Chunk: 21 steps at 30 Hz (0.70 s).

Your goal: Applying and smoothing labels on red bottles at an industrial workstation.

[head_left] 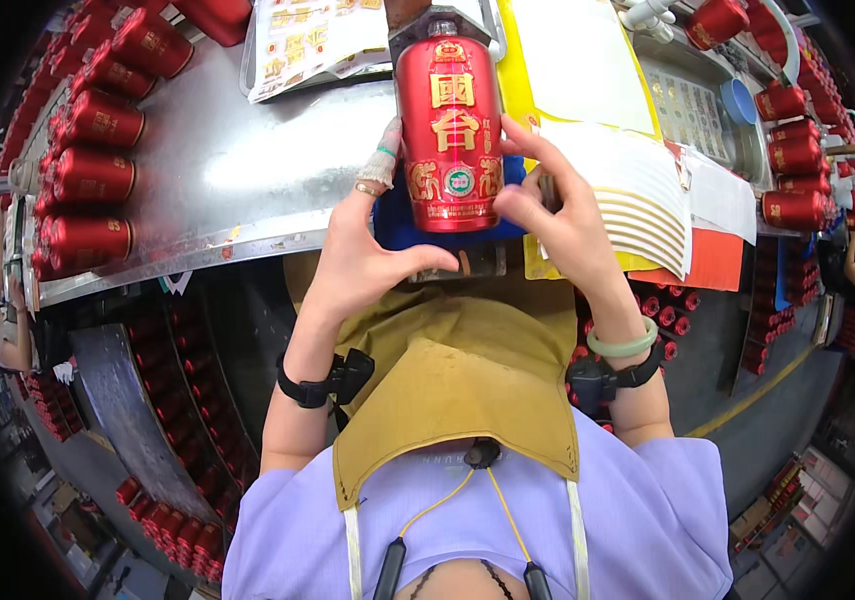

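A red bottle (453,135) with gold raised characters and a small green-and-white emblem lies face up at the table's near edge, its capped neck pointing away from me. Along its left side rests the wrapped index finger of my left hand (360,245). That thumb stretches out below the bottle's base, apart from it, and the other fingers are partly hidden. From the right, my right hand (570,215) curves in, with index finger and thumb tips against the bottle's edge. Blue material (395,225) shows beneath the bottle.
Several red bottles (93,175) line the metal table's (248,170) left side, and more (798,150) stand at the right. A fanned stack of white sheets (638,200) lies on yellow material beside my right hand. A tray with a gold-printed sheet (313,40) sits beyond my left hand.
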Each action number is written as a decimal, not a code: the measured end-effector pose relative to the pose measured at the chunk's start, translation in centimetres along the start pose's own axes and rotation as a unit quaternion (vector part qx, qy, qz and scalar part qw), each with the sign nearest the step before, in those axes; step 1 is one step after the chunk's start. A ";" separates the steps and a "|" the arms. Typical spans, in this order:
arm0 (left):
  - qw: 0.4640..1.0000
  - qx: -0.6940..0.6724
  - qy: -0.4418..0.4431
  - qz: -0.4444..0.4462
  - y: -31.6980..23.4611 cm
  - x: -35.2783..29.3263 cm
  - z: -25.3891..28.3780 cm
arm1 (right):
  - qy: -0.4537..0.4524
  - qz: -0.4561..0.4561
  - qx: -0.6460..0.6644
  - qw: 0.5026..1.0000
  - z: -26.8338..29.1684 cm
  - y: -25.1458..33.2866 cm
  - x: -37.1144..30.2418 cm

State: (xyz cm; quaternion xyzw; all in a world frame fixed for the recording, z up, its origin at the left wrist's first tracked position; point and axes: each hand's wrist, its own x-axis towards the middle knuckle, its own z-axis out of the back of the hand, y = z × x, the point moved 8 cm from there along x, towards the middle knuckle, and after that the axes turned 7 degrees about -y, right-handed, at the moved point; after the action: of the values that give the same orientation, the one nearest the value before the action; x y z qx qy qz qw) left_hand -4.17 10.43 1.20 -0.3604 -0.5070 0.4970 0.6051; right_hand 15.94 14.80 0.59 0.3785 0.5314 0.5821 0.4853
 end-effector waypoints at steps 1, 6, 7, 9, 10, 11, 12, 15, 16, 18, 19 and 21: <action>1.000 -0.007 0.010 0.022 0.1 -0.2 0.1 | -0.023 -0.014 0.056 0.998 -0.2 0.0 0.2; 0.990 -0.137 -0.014 0.039 1.0 -0.1 0.3 | -0.030 0.016 0.020 0.999 -0.6 0.0 0.2; 0.987 -0.149 -0.021 0.047 0.7 0.1 0.1 | -0.033 -0.001 0.051 0.998 -0.5 -0.3 0.3; 0.985 -0.161 -0.028 0.055 0.5 0.1 0.1 | -0.043 -0.019 0.089 0.995 -0.4 -0.9 0.6; 0.986 -0.154 -0.027 0.065 0.6 0.1 0.0 | -0.043 -0.019 0.089 0.995 -0.5 -0.9 0.5; 0.986 -0.146 -0.026 0.074 0.7 0.1 -0.1 | -0.042 -0.004 0.063 0.997 -0.5 -0.6 0.5; 0.986 -0.146 -0.025 0.075 0.8 0.0 -0.2 | -0.040 0.012 0.037 0.998 -0.5 -0.4 0.4; 0.988 -0.133 -0.050 0.065 1.1 -0.1 -0.3 | -0.046 -0.019 0.061 0.997 -0.6 -0.3 0.4; 0.990 -0.115 -0.050 0.064 1.1 -0.1 -0.4 | -0.048 -0.019 0.062 0.997 -0.6 -0.4 0.4; 0.992 -0.097 -0.050 0.065 1.2 -0.1 -0.5 | -0.050 0.002 0.051 0.997 -0.6 -0.5 0.4; 0.992 -0.093 -0.051 0.070 1.2 -0.1 -0.5 | -0.050 0.002 0.051 0.997 -0.6 -0.5 0.4; 0.992 -0.088 -0.053 0.076 1.2 -0.1 -0.5 | -0.043 0.008 0.041 0.998 -0.6 -0.4 0.4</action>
State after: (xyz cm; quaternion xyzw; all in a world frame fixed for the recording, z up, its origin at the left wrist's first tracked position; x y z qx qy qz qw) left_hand -3.93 10.65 -0.07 -0.4230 -0.5514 0.5128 0.5040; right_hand 15.35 15.05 0.08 0.4270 0.5306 0.5466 0.4872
